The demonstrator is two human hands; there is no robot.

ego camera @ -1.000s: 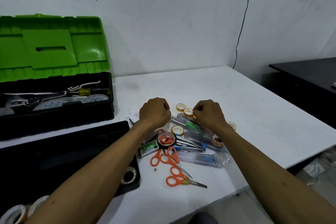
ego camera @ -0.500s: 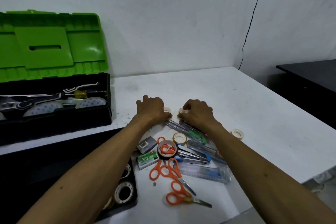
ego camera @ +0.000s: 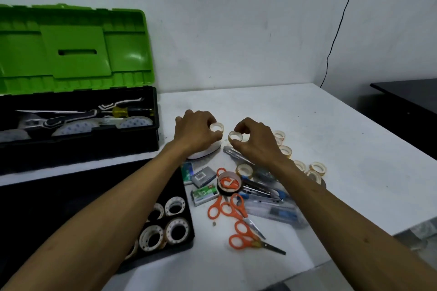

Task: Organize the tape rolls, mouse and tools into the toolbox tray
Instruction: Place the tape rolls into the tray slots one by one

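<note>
My left hand pinches a small clear tape roll just above the white table. My right hand pinches another small tape roll beside it. A white mouse lies partly hidden under my left wrist. The black toolbox tray sits at the lower left and holds several white tape rolls. More small tape rolls lie right of my right forearm. Two orange scissors, a black tape roll, staple boxes and cutters lie in a pile between my arms.
The open toolbox with a green lid stands at the back left, with tools inside. The white table's front edge runs near the scissors. A dark desk stands at the far right. A black cable hangs down the wall.
Both hands have lifted a small tape roll each off the table. The view has dropped, so the tray's tape rolls and the mouse now show.
</note>
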